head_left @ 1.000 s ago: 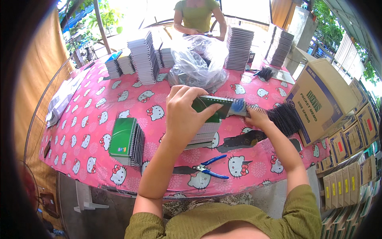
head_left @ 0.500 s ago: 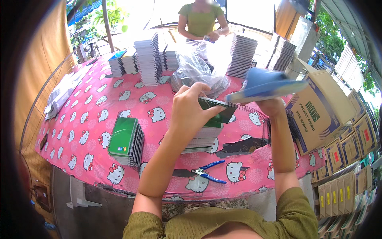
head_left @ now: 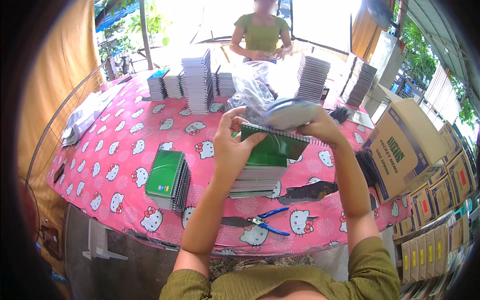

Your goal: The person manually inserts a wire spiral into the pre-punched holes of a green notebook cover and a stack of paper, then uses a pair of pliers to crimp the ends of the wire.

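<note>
Left grip pinching green notebook, right grip holding bluish object, blurred beyond recognition

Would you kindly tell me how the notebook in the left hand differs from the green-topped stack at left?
The held notebook is tilted in the left hand; the green-topped stack rests on the table. The notebook's coil runs well past its edge; the stack's coils show no such tail. Both are green and coil-bound.

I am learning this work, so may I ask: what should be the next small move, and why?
Probably the right hand should set the blurred blue-grey object aside: the left hand holds the green notebook, and the spiral coil sticks out past its right end, so a free hand could reach it.
</note>
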### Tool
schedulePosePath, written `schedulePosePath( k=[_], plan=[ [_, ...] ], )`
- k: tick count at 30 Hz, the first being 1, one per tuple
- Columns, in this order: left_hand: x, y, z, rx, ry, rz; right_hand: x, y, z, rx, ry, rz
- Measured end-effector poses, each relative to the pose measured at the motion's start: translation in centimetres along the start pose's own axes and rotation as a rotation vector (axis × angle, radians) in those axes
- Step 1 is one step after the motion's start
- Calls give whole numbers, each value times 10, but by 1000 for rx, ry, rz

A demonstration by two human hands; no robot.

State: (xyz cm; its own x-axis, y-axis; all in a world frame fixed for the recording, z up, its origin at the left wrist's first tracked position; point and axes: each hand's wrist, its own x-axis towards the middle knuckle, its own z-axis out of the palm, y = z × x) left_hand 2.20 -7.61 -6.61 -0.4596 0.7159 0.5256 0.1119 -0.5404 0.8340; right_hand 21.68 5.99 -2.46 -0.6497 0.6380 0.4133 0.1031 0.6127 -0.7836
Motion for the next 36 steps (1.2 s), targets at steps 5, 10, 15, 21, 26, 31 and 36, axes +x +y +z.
schedulePosePath(
  k=[5,10,15,21,26,31,36],
  plan=[
    [-8,-13,-13,-336,41,-128,1,-15,10,469,36,139],
    [-12,-6,-20,-303,-1,-181,1,5,7,-841,51,52],
    [-8,9,-15,-378,-82,-234,-63,96,0,-1129,156,455],
    [-12,29,-1,-172,27,170,-154,109,27,-1163,123,365],
    [-57,23,-6,372,-74,705,-202,28,103,-573,-183,25],
    [-79,-8,-2,502,-183,592,-224,31,140,-598,-185,34],
    [-78,-2,-1,409,-87,565,-202,-18,95,-244,137,38]
  ],
)
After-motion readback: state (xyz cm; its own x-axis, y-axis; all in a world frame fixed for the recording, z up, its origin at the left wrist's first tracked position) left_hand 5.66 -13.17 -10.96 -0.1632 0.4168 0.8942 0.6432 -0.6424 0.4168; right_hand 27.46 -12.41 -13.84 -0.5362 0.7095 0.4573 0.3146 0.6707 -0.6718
